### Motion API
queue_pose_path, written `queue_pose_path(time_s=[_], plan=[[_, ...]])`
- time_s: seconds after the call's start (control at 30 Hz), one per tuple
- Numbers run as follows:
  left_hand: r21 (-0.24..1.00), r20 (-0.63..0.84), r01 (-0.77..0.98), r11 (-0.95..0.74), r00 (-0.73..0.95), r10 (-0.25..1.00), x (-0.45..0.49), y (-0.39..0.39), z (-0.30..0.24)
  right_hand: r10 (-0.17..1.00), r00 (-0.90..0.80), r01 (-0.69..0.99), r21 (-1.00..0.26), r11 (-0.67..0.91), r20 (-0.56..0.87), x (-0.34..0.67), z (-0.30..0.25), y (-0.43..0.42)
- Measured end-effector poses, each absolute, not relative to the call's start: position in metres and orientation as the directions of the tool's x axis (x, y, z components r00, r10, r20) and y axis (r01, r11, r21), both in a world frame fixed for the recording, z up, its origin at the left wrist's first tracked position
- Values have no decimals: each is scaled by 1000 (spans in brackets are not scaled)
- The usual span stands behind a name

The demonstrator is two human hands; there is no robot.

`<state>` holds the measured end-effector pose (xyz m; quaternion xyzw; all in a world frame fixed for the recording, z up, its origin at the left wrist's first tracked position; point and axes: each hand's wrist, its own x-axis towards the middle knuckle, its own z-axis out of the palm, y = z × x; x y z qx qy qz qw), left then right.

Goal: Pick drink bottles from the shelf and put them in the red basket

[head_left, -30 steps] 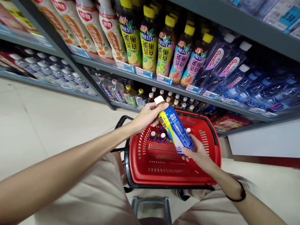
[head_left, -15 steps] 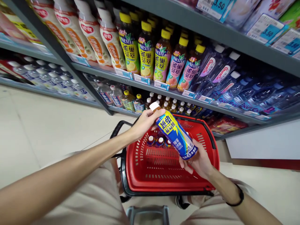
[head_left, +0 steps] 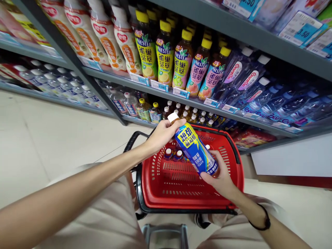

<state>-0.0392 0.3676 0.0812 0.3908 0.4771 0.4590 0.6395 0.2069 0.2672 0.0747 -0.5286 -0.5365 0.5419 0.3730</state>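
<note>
A drink bottle (head_left: 195, 150) with a blue and yellow label and a white cap lies tilted across both hands, above the red shopping basket (head_left: 178, 202). My left hand (head_left: 166, 133) is closed round its neck, just below the cap. Near the base, my right hand (head_left: 220, 176) grips it with the thumb on the near side and fingers on the far side. Inside the basket, several white-capped bottles (head_left: 177, 155) stand along the far side, partly hidden by the held bottle.
Beyond the basket runs a grey shelf (head_left: 124, 77) with yellow-capped tea bottles (head_left: 164, 57), white milk-drink bottles (head_left: 127, 41) and clear water bottles (head_left: 249, 81). Small bottles (head_left: 193, 118) fill the lower shelf. A grey stool (head_left: 166, 228) shows between my legs. The basket's black handle (head_left: 129, 141) sticks out left.
The held bottle has turned about its length, so its label faces differently. My right hand has shifted its grip, its thumb now on the near side of the base. The view has shifted slightly.
</note>
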Motion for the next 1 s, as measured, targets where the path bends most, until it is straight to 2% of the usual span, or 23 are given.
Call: queue_pose_path(time_s=[0.17, 0.27, 0.43, 0.67, 0.87, 1.0], plan=[[929, -171, -301, 213, 160, 972, -42, 365, 87, 900, -317, -53, -942, -331, -299, 206, 81, 275], [902, -168, -367, 225, 181, 969, -42, 364, 90, 860, -366, -181, -880, -440, -355, 204, 86, 279], [877, -148, -420, 233, 225, 963, -41, 366, 89, 759, -461, -265, -745, -612, -459, 207, 91, 284], [902, -136, -382, 200, 189, 973, -40, 368, 87, 750, -397, -281, -708, -648, -529, 206, 90, 284], [930, -151, -311, 196, 164, 975, -40, 369, 87, 839, -256, -165, -833, -528, -480, 200, 88, 284], [930, -165, -295, 219, 197, 966, -37, 372, 85, 838, -223, -108, -842, -529, -498, 205, 87, 284]])
